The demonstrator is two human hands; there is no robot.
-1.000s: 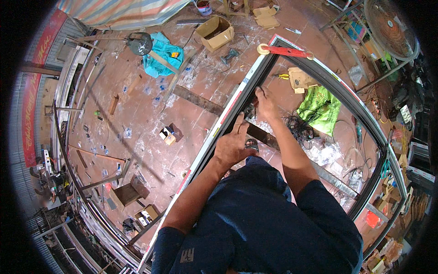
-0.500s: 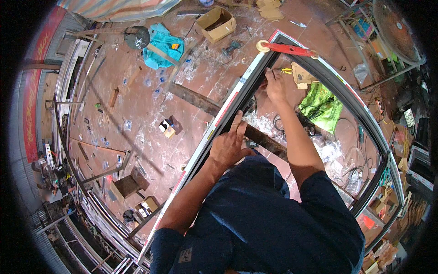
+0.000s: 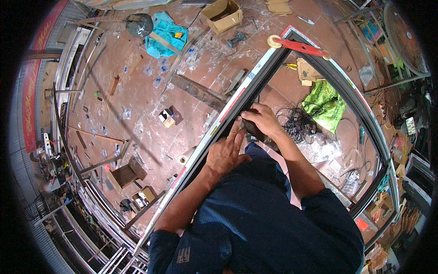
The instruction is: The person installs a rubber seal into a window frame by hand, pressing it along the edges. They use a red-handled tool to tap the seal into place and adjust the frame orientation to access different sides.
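While the left hand [image 3: 228, 153] lies along the left bar of the large dark-and-white frame [image 3: 252, 92], its index and middle fingers stretch up that bar, slightly apart, thumb spread toward the frame's hollow middle. Right hand [image 3: 263, 119] just beside those fingertips, at the inner edge of the same bar: fingers bent and close together, as if pinching; cannot tell whether they grip anything thin or only the frame's lip. Frame sits aslant before the dark shirt [image 3: 260, 214], one corner pointing away. Red bar with a cream disc [image 3: 301, 47] spans the frame's far corner. Seen through the frame's opening: black cable tangle [image 3: 296, 123], bright green bag [image 3: 326, 105], yellow-handled tool [image 3: 291, 66]. Outside the frame's left bar: white roll [image 3: 187, 155], small open box [image 3: 167, 118].

Judgement: step in hand looks like seating or smoothing something along the frame's dark channel, left hand steadying, right hand working. Next move seems to call for even fingertip pressure along that channel, left fingers clear of the right's path.
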